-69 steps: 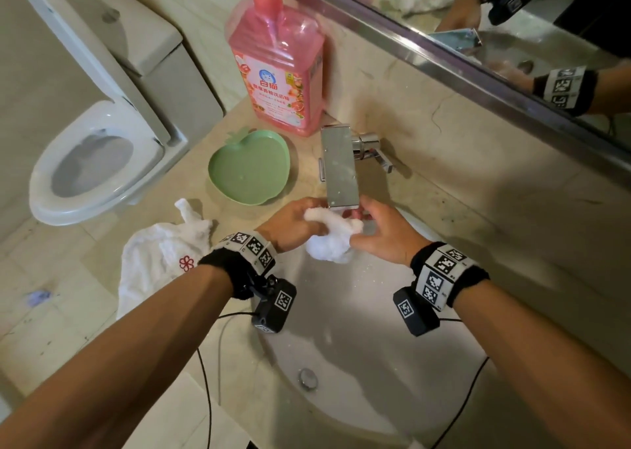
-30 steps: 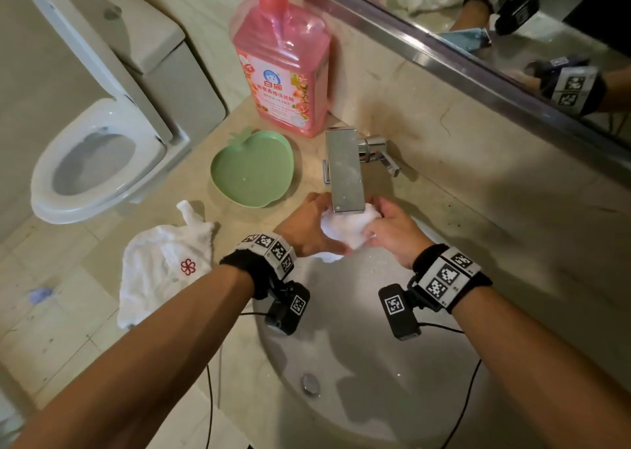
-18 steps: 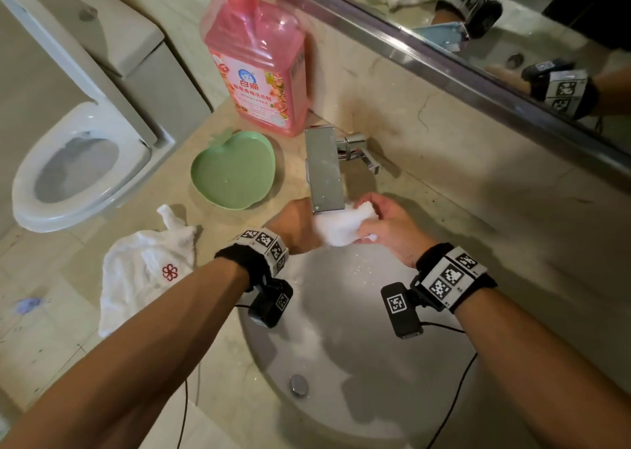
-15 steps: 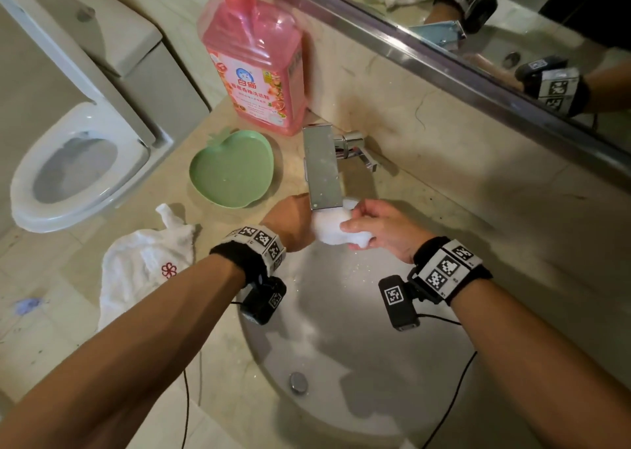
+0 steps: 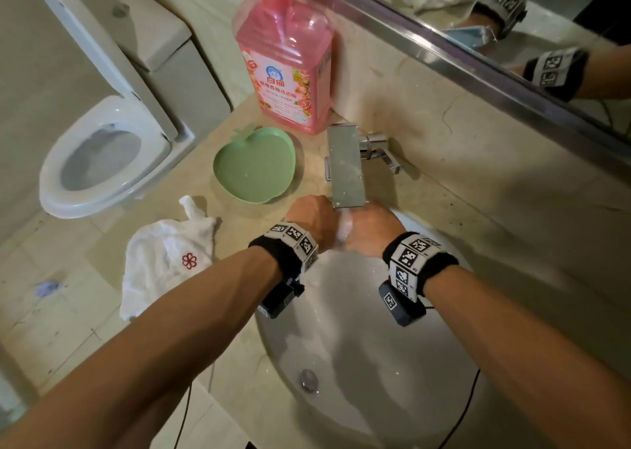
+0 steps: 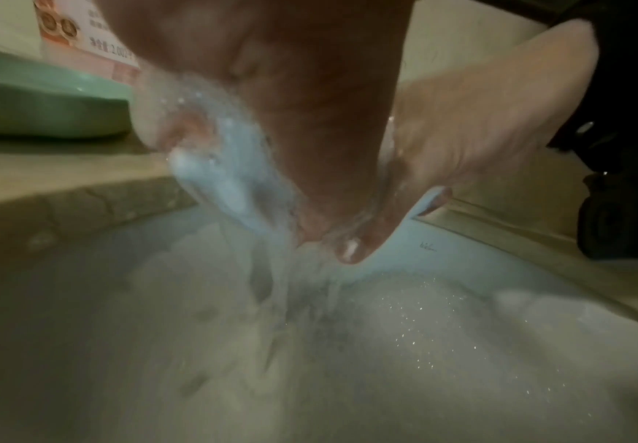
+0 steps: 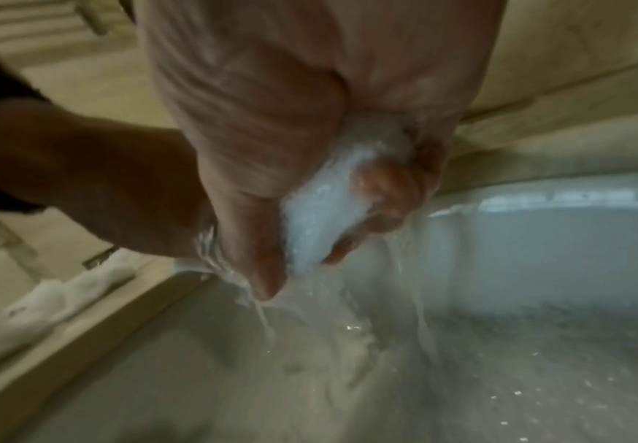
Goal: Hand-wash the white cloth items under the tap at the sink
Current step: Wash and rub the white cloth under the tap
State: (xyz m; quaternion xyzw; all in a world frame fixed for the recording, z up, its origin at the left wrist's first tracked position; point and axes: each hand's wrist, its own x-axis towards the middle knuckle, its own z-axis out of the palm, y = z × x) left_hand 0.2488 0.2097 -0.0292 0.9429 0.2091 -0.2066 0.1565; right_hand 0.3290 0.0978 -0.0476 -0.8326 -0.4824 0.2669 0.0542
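At the far left stands a toilet [image 5: 102,162] with its seat open. On the counter [image 5: 444,209] beside the sink lies a second cloth [image 5: 164,261], white with a red flower mark, spread flat with one twisted corner pointing toward the wall. Next comes a green dish [image 5: 254,165] and, behind it against the wall, a pink bottle [image 5: 285,56].

The left hand [image 5: 312,225] and right hand [image 5: 370,230] are pressed together just under the mouth of the tap [image 5: 345,165], above the back of the sink [image 5: 392,363]. Both are curled tight round the cloth [image 5: 343,228], a small wet wad squeezed between them; only a thin strip of it shows from the head view. In the left wrist view its long axis runs downward toward the basin, bulging out below the fingers [image 6: 181,132]. Water streams off it and off both hands into the sink. A mirror [image 5: 512,22] runs along the wall at the right.
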